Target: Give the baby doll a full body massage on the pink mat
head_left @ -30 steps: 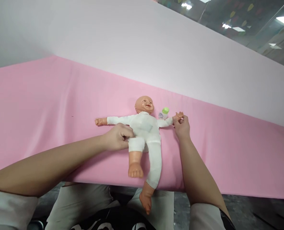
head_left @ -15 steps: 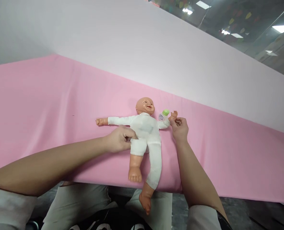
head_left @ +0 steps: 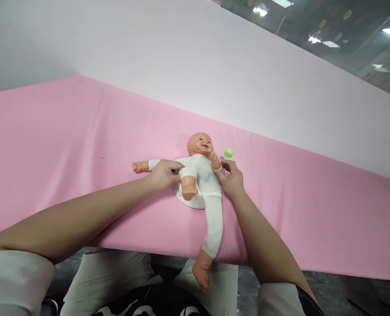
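Note:
A baby doll [head_left: 208,175] with a white cloth body lies face up on the pink-covered table [head_left: 132,228], its head toward the wall. My left hand [head_left: 165,174] is closed on the doll's leg on the left, which is bent up so the foot rises over the belly. On the other side my right hand [head_left: 230,177] pinches the doll's arm, folded in with its fist beside the chin. The other leg stretches straight, its foot hanging past the table's near edge. A small bottle with a green cap [head_left: 228,153] stands partly hidden behind my right hand.
Behind the table rises a white wall [head_left: 195,66], with a glass pane [head_left: 340,39] reflecting lights above it at the upper right. My legs [head_left: 109,281] are under the near edge, above a dark floor.
The doll's leg on the left has been lifted and bent up toward the belly by my left hand. My right hand has moved left, folding the doll's arm in toward its face.

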A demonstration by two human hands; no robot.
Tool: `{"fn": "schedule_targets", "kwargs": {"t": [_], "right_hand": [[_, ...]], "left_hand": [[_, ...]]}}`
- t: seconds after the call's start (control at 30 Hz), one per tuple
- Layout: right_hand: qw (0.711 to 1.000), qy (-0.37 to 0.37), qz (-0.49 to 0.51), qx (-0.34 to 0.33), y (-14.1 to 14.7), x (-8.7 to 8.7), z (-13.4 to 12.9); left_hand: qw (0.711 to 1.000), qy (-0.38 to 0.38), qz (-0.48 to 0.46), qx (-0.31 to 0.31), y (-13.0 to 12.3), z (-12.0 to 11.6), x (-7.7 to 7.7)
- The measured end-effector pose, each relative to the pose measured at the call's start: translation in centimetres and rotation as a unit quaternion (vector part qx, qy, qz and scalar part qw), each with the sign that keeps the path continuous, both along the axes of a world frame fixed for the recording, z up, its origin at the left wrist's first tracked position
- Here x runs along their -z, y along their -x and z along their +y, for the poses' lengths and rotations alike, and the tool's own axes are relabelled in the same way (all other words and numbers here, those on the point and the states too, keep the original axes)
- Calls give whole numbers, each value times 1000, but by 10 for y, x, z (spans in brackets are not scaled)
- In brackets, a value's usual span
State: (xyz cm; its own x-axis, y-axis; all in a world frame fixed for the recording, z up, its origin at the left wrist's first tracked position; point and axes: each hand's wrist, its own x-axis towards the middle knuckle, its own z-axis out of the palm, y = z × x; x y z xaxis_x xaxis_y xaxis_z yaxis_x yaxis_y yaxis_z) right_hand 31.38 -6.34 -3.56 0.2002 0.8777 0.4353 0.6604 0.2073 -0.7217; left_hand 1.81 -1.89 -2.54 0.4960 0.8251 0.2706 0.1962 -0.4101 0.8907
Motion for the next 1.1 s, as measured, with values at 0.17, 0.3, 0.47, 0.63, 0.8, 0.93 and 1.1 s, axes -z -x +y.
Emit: {"fn": "schedule_targets", "kwargs": {"t": [0.17, 0.3, 0.47, 0.63, 0.8, 0.93, 1.1], "right_hand": [[992, -15, 116, 38, -34, -1, 3], [979, 35, 92, 176, -63, -5, 4], [955, 199, 22, 217, -79, -4, 6], [959, 177, 24, 218, -78, -4, 4], [977, 38, 126, 165, -55, -4, 3], [994, -14, 92, 61, -20, -5, 0], [986, -19, -143, -81, 8, -7, -3]], "left_hand": [[985, -162, -5, 66, 4, -16, -13], [955, -254, -39, 150, 3, -29, -17], [926, -274, -16, 258, 1, -46, -19], [913, -307, -13, 269, -1, -53, -19], [931, -342, -12, 131, 2, -37, -16], [948, -311, 71, 16, 5, -13, -9], [971, -186, 144, -31, 3, 6, -5]]}}
